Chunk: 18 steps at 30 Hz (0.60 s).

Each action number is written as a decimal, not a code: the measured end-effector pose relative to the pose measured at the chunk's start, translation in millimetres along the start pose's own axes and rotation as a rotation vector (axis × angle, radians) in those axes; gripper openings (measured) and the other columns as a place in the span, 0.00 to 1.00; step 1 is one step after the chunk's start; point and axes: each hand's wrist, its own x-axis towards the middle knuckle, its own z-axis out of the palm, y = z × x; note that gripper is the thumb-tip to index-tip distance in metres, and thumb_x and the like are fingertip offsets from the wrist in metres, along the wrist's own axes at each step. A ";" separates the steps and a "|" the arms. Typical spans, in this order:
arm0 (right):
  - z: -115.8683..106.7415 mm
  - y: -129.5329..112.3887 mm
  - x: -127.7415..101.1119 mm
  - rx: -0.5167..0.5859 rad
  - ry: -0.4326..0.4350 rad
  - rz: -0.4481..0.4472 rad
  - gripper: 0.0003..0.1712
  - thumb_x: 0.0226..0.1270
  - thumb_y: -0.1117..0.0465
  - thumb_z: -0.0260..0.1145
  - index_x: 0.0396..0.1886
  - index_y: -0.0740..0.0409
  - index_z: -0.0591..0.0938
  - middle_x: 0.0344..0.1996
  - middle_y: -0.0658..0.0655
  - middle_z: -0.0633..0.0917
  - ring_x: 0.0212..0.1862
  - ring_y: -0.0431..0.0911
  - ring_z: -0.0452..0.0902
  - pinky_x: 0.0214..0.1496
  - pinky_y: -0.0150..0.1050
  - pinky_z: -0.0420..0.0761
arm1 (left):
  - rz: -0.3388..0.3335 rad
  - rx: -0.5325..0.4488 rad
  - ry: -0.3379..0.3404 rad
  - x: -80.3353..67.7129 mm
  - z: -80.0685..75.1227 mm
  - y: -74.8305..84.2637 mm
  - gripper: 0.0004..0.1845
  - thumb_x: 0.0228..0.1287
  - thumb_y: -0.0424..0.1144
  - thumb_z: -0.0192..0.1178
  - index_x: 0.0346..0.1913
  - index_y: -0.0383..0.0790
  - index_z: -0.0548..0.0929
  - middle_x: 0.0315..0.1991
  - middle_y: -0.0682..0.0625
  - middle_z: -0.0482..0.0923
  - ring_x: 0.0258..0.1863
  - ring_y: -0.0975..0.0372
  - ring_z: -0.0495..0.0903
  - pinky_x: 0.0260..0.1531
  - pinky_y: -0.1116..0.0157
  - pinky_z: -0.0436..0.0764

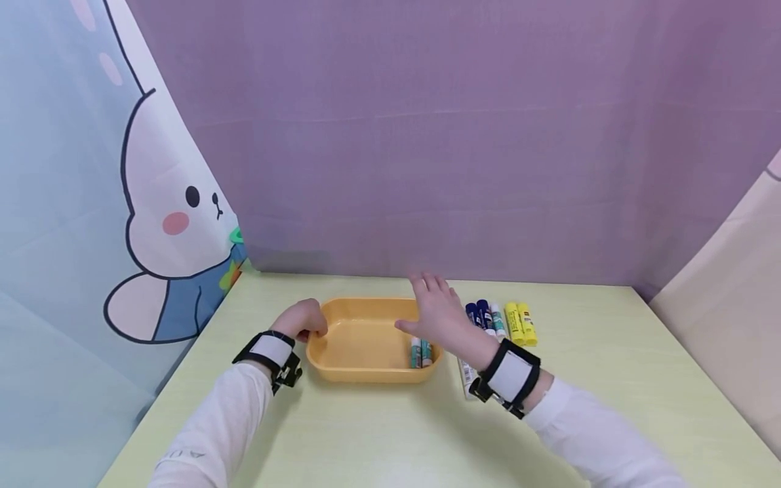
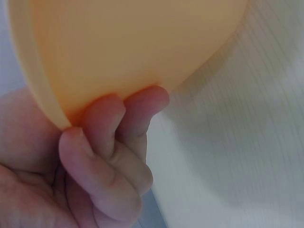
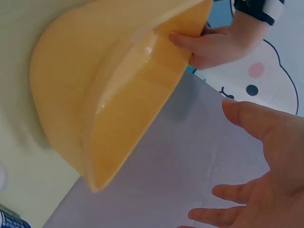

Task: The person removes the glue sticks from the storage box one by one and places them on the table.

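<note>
A yellow-orange plastic tray [image 1: 366,375] stands on the table. My left hand [image 1: 302,318] grips its left end, thumb inside the rim and curled fingertips [image 2: 154,97] against the outer wall. Two small glue sticks [image 1: 416,354] with teal and white labels lie in the tray's right end. Over that end hovers my right hand [image 1: 436,312], fingers spread and nothing held; the right wrist view shows its thumb [image 3: 242,114] apart from the fingers. Just right of the tray are navy-capped glue sticks [image 1: 484,313], a teal-labelled one [image 1: 497,320] and two yellow ones [image 1: 527,324].
A white tube-like item [image 1: 468,378] lies partly hidden beside my right wrist. Behind the pale table [image 1: 378,434] hangs a purple cloth [image 1: 427,169], and a curtain with a cartoon rabbit [image 1: 177,251] borders the left side.
</note>
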 end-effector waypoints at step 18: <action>49.1 -4.5 6.0 0.056 -0.144 0.032 0.50 0.57 0.45 0.69 0.68 0.70 0.58 0.65 0.70 0.65 0.67 0.61 0.61 0.67 0.51 0.66 | 0.010 -0.006 0.004 0.8 0.1 0.3 0.11 0.43 0.25 0.51 0.35 0.28 0.74 0.17 0.49 0.69 0.09 0.65 0.65 0.11 0.72 0.69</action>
